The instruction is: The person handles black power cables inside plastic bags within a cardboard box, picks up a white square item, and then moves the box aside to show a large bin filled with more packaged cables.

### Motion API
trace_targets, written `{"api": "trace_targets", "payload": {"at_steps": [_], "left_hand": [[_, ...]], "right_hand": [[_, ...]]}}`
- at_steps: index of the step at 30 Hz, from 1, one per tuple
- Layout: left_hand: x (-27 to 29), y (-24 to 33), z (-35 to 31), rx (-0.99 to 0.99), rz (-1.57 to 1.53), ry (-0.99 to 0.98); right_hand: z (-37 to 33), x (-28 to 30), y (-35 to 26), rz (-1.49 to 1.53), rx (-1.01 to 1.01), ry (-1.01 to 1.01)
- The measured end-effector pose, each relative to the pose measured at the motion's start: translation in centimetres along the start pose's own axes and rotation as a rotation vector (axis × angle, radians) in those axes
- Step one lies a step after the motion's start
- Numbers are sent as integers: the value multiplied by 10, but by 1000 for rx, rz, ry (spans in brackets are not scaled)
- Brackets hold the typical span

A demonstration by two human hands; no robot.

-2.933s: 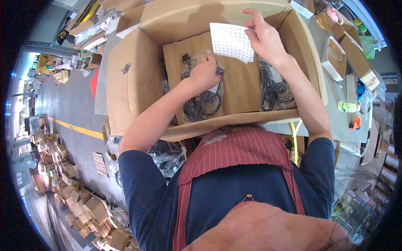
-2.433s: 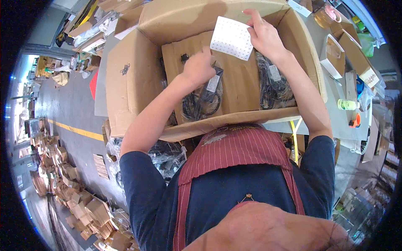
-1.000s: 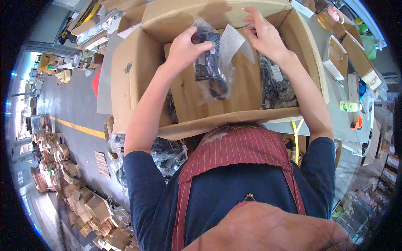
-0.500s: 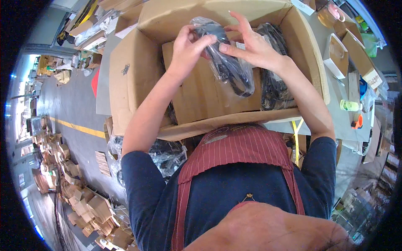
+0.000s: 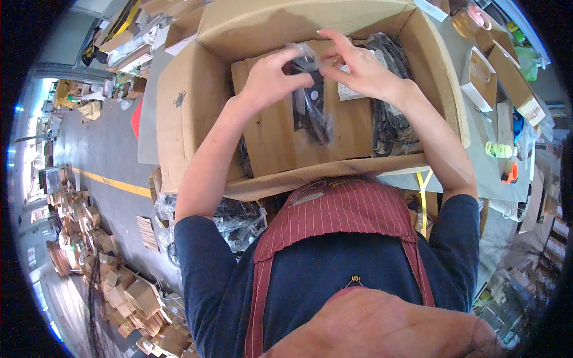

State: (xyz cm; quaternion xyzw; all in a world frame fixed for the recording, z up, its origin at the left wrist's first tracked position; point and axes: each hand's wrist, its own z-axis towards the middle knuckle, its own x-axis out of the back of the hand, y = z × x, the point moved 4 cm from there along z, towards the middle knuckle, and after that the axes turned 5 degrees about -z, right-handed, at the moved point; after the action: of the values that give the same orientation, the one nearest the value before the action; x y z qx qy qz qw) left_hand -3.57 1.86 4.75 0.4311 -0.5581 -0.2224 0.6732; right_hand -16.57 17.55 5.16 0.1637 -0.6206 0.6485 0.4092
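Note:
A clear plastic bag (image 5: 310, 107) with a long black item inside hangs upright over the open cardboard box (image 5: 209, 101). My left hand (image 5: 271, 77) is closed on the bag's upper part, thumb on the near side. At the bag's top right edge, my right hand (image 5: 361, 68) has its thumb and fingers close together, with the index finger raised. Whether it grips the plastic is unclear. Behind the right wrist lies a white printed sheet or label (image 5: 347, 90), partly hidden. More bagged black cables (image 5: 391, 122) lie along the box's right side.
The box stands on a grey table (image 5: 439, 182). To the right are a small white open carton (image 5: 477, 77), a light green bottle (image 5: 500, 150) and an orange tape roll (image 5: 510, 173). Plastic-wrapped items (image 5: 236, 224) sit below the box's near edge. Cardboard piles (image 5: 134, 292) cover the floor at left.
The bag has turned and narrowed, now showing a flat black side with a pale round spot. My left hand has shifted slightly, while the right stays close to the same place.

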Motion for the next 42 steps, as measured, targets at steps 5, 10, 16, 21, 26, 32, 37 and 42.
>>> {"api": "trace_targets", "payload": {"at_steps": [5,10,16,21,26,32,37,42], "left_hand": [[-25,6,-11,63,27,-449],[-30,-11,2,225,-163,-243],[-36,-64,10,-60,587,44],[-62,-95,-1,85,858,-204],[-56,-85,1,127,792,-214],[-39,-100,-2,419,994,-151],[-21,-122,4,610,958,-174],[-13,-174,5,750,940,-210]], "right_hand": [[2,3,1,-16,99,54],[2,9,-1,-131,130,145],[2,9,-2,-197,137,159],[1,8,-4,-237,138,131],[-1,7,-4,-270,140,118],[-1,10,-3,-263,173,174],[-1,10,0,-250,160,224],[1,14,-8,-239,132,214]]}}
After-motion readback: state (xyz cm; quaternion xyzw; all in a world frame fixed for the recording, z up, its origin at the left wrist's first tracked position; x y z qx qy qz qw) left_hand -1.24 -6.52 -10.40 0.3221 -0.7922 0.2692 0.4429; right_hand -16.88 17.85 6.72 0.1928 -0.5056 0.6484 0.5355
